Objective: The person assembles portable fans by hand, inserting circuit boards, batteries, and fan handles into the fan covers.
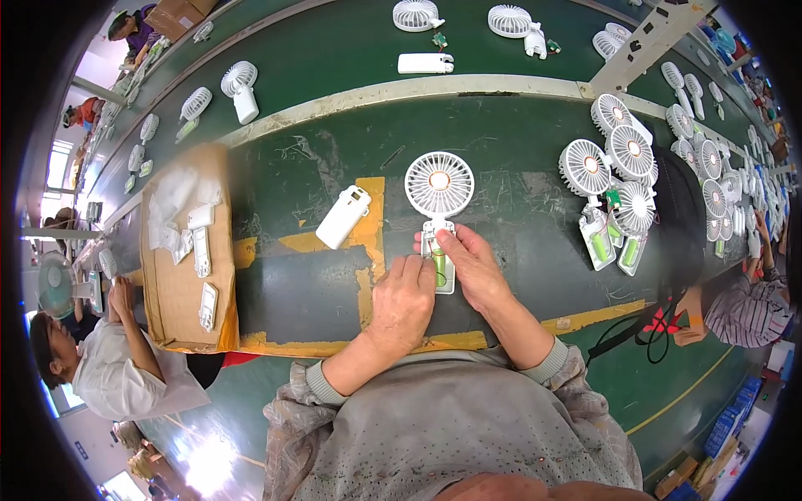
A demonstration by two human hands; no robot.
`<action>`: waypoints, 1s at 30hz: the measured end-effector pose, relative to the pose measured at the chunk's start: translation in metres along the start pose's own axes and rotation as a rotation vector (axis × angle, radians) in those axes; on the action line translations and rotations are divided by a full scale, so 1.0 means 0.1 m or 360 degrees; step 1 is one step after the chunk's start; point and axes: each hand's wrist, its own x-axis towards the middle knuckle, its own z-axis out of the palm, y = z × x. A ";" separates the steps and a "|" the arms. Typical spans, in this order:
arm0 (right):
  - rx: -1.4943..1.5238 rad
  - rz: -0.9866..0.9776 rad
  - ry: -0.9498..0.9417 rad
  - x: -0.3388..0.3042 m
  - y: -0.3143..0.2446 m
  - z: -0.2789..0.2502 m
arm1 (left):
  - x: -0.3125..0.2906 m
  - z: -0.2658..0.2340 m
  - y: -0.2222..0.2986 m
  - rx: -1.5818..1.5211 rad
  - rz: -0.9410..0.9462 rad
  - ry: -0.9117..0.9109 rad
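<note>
A white handheld fan (439, 185) lies face up on the green bench in front of me, its handle open and showing a green battery cell (440, 265). My right hand (476, 265) grips the handle from the right, thumb on top near the neck. Curled at the handle's left side, my left hand (403, 299) has its fingertips at the battery area; what they pinch, if anything, is hidden. To the left lies a loose white handle cover (343, 218), apart from both hands.
A cardboard tray (171, 313) with white handle parts and plastic bags sits left. Several open fans (618, 179) are piled right, beside a black bag (678, 209). Beyond a metal rail (501, 83), more fans lie on a green belt. Co-workers (117, 359) sit at both sides.
</note>
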 end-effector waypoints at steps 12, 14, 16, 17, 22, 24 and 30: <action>0.0011 0.0051 -0.0046 0.01 -0.04 -0.02 | 0.11 -0.39 -0.45 -0.0094 -0.0308 0.0200; 0.0002 0.0058 -0.0042 0.01 -0.05 -0.02 | 0.16 -0.36 -0.67 0.0205 -0.0485 0.0177; -0.0002 0.0067 -0.0055 0.00 -0.06 0.00 | 0.09 -0.29 -0.86 0.0231 -0.0571 0.0107; 0.0009 0.0075 -0.0053 0.00 -0.06 0.00 | 0.09 -0.28 -0.91 0.0173 -0.0671 -0.0004; 0.0049 0.0051 -0.0112 0.00 -0.04 -0.05 | 0.10 -0.30 -0.84 -0.0118 -0.0893 -0.0255; 0.0260 0.0124 -0.0116 -0.04 -0.04 -0.05 | 0.11 -0.38 -0.64 -0.0331 -0.0996 -0.0251; 0.0436 0.0158 -0.0223 -0.11 -0.13 -0.04 | 0.09 -0.35 -0.17 -0.0623 -0.0834 -0.0265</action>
